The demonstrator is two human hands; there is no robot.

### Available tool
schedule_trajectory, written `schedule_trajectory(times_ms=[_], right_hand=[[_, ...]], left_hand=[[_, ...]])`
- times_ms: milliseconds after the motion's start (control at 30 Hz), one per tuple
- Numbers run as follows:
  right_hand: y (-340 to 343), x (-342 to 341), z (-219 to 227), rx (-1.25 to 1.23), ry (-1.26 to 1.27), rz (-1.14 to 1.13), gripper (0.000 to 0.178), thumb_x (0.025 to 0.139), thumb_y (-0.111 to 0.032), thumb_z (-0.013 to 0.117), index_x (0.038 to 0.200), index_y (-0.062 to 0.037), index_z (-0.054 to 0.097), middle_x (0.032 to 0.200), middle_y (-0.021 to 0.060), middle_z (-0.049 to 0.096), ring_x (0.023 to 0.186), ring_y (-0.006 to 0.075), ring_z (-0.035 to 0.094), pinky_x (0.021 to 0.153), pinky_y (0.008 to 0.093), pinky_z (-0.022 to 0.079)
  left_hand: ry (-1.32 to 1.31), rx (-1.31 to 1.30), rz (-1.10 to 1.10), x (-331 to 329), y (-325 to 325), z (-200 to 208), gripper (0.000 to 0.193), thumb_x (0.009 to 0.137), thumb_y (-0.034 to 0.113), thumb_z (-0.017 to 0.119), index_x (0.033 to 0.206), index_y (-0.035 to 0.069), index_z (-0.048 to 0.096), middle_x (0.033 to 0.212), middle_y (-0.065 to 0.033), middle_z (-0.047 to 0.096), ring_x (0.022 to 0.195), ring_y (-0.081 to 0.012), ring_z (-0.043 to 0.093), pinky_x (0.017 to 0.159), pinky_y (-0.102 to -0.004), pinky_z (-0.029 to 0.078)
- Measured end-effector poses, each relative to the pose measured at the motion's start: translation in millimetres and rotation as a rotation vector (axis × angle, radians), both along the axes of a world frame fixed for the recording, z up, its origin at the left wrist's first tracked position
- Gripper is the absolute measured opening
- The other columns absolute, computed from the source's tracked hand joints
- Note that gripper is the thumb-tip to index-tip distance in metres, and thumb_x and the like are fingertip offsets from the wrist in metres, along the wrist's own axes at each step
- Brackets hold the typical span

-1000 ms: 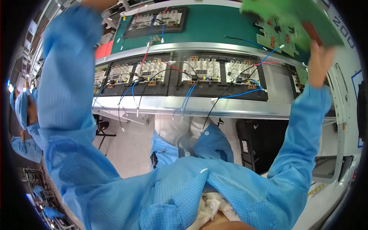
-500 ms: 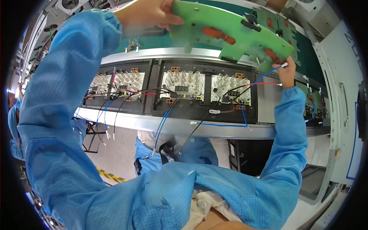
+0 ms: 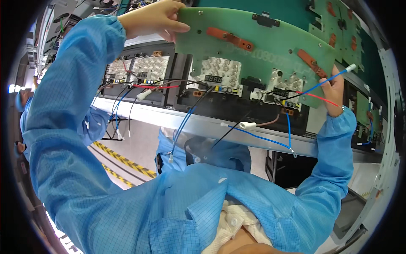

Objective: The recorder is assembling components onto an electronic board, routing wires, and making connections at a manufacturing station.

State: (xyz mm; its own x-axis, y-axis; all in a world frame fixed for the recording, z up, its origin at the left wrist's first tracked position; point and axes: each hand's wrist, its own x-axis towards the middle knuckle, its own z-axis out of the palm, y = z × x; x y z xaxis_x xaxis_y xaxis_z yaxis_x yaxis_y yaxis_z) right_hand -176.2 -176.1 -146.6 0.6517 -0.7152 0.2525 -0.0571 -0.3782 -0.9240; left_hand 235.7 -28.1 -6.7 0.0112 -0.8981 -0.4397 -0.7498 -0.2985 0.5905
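A long green plate [image 3: 270, 46] with rust-coloured turning latches and black fittings spans the space between my hands. My left hand [image 3: 156, 19] grips its upper left corner, thumb over the front face. At the right end, my right hand [image 3: 334, 91] is closed on the plate's edge, close to a rust-coloured latch and a blue wire [image 3: 325, 84]. Cut-outs along the plate's lower edge frame two white circuit boards, the left board [image 3: 222, 67] and the right board [image 3: 287, 82], each with a small display. Whether the plate touches the black tray [image 3: 203, 101] under it, I cannot tell.
Black, blue and brown wires hang over the metal rail [image 3: 144, 111]. Two more circuit boards [image 3: 148, 70] sit in a tray at the left. Another green plate [image 3: 338, 29] lies on the green surface at the far right. A person in blue [image 3: 29, 103] is at far left.
The green plate has come down and nearer, from above the boards to around them, and is less tilted. Both hands still hold its ends; the view has shifted slightly.
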Motion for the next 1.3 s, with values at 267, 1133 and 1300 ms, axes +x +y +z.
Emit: schedule_trajectory(times_ms=[267, 1133, 1300], right_hand=[[57.8, 1.0, 22.9, 0.094, 0.092, -0.014, 0.073, 0.08, -0.051, 0.065, 0.126, 0.0042, 0.049, 0.117, 0.0112, 0.056, 0.108, 0.0184, 0.051, 0.094, 0.0308, 0.038], [64.1, -5.7, 25.1, 0.204, 0.046, 0.066, 0.062, 0.079, -0.042, 0.069, 0.119, 0.0041, 0.053, 0.109, 0.0083, 0.06, 0.098, 0.0135, 0.054, 0.087, 0.0268, 0.041], [76.9, -10.2, 29.9, 0.232, 0.15, 0.115, 0.068, 0.077, -0.048, 0.068, 0.118, 0.0045, 0.055, 0.111, 0.0099, 0.061, 0.101, 0.016, 0.056, 0.089, 0.0281, 0.041]], left_hand=[[0.05, 0.109, 0.06, -4.4, 52.5, -13.0, 0.036, 0.088, 0.019, 0.061, 0.112, -0.003, 0.046, 0.081, -0.0106, 0.063, 0.073, -0.0168, 0.067, 0.065, -0.0224, 0.057], [-0.01, 0.241, 0.008, -12.7, 62.5, -16.5, 0.036, 0.091, 0.017, 0.057, 0.115, -0.005, 0.042, 0.083, -0.0114, 0.062, 0.075, -0.0167, 0.066, 0.066, -0.0242, 0.057], [0.026, 0.257, 0.035, -15.3, 80.2, -15.9, 0.05, 0.084, 0.022, 0.062, 0.119, -0.008, 0.044, 0.079, -0.0132, 0.066, 0.072, -0.0174, 0.068, 0.07, -0.0234, 0.056]])
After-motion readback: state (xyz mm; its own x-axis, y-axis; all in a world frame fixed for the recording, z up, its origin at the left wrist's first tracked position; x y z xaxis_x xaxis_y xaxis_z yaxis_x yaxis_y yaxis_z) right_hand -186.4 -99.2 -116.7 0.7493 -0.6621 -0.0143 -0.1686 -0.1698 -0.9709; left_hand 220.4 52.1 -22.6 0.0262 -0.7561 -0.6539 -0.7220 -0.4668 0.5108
